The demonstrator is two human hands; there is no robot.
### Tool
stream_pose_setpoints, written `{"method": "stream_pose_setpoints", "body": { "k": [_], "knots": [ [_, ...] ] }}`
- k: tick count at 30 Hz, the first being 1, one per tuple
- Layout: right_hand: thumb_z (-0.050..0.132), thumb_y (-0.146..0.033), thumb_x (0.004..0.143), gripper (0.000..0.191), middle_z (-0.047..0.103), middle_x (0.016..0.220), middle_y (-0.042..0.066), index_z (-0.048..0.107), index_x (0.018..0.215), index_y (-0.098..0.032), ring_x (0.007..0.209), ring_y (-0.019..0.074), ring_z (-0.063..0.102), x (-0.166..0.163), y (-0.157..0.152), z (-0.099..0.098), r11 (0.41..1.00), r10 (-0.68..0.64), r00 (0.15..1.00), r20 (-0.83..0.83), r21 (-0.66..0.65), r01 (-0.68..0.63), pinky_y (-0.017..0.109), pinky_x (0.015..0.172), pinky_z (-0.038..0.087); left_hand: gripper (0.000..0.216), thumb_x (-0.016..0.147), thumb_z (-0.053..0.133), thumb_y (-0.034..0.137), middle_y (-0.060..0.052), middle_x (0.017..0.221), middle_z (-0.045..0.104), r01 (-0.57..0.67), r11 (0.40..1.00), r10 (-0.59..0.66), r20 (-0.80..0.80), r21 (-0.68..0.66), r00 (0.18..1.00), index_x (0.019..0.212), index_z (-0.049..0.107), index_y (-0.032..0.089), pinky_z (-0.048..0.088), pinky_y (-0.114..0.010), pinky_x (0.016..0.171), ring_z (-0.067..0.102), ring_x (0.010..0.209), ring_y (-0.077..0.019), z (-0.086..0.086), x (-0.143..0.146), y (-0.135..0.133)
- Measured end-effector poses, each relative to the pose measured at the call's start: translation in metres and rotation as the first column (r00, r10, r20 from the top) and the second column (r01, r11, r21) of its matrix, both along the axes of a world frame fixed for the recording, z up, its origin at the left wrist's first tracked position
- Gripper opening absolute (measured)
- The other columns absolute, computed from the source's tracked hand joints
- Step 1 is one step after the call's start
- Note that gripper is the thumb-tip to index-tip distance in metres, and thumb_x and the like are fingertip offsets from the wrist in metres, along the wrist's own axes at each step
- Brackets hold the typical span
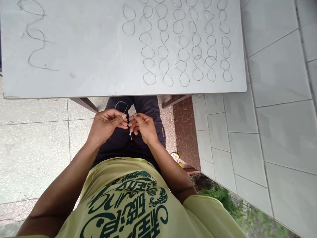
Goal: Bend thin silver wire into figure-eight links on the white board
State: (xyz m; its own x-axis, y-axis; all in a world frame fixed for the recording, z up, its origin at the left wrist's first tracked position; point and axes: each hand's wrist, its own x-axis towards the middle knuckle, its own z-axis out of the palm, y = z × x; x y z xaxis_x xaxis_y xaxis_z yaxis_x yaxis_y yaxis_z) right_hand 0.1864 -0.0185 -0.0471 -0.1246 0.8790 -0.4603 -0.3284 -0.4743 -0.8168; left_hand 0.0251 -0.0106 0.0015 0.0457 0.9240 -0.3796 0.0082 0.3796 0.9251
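Over my lap, my left hand (110, 122) pinches a thin wire (121, 101) between thumb and fingers. A rounded loop of that wire stands up above the fingertips. Close beside it, my right hand (143, 125) is closed with thumb against forefinger, and a short bit of wire shows at its tips. The fingers cover the stretch between the hands, so I cannot tell how the wire runs there. Both hands are just in front of the table's near edge.
On the grey-white table (86, 66) lie rows of figure-eight wires (162, 16) at the right. Several wavy loose wires (37, 36) lie at the left. Table legs (85, 104) stand below, and a tiled wall (279, 72) rises at the right.
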Motion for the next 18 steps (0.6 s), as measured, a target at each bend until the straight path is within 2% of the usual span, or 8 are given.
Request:
{"method": "stream_pose_setpoints", "body": {
  "k": [7,13,18],
  "knots": [
    [0.063,-0.066,0.090,0.048,0.071,0.065,0.001,0.065,0.078,-0.020,0.043,0.0115,0.063,0.000,-0.002,-0.002,0.994,0.006,0.984,0.180,0.106,-0.025,0.020,0.034,0.037,0.035,0.077,0.085,0.048,-0.003,0.073,0.073,0.083,0.996,-0.082,-0.058,0.030,0.995,0.084,0.077,0.015,0.066,-0.035,0.068,0.072,0.066,-0.0177,-0.002,-0.003,0.000],
    [0.062,-0.074,0.086,0.057,0.071,0.061,0.003,0.064,0.073,-0.019,0.045,0.0152,0.067,-0.006,0.000,-0.010,1.000,-0.016,0.999,0.045,0.022,0.015,0.021,0.034,0.042,0.031,0.076,0.086,0.045,-0.003,0.073,0.073,0.126,0.990,-0.123,-0.052,0.064,0.991,0.084,0.078,0.017,0.065,-0.033,0.069,0.071,0.067,-0.0176,-0.003,0.003,-0.006],
    [0.068,-0.067,0.087,0.052,0.072,0.061,0.006,0.065,0.072,-0.017,0.046,0.0158,0.065,-0.008,0.001,-0.009,0.997,-0.068,0.997,-0.042,-0.042,0.066,0.023,0.038,0.047,0.031,0.076,0.086,0.045,-0.003,0.074,0.074,0.095,0.994,-0.092,-0.053,0.057,0.994,0.083,0.077,0.017,0.065,-0.033,0.072,0.073,0.069,-0.0185,-0.008,0.003,-0.008]
  ]
}}
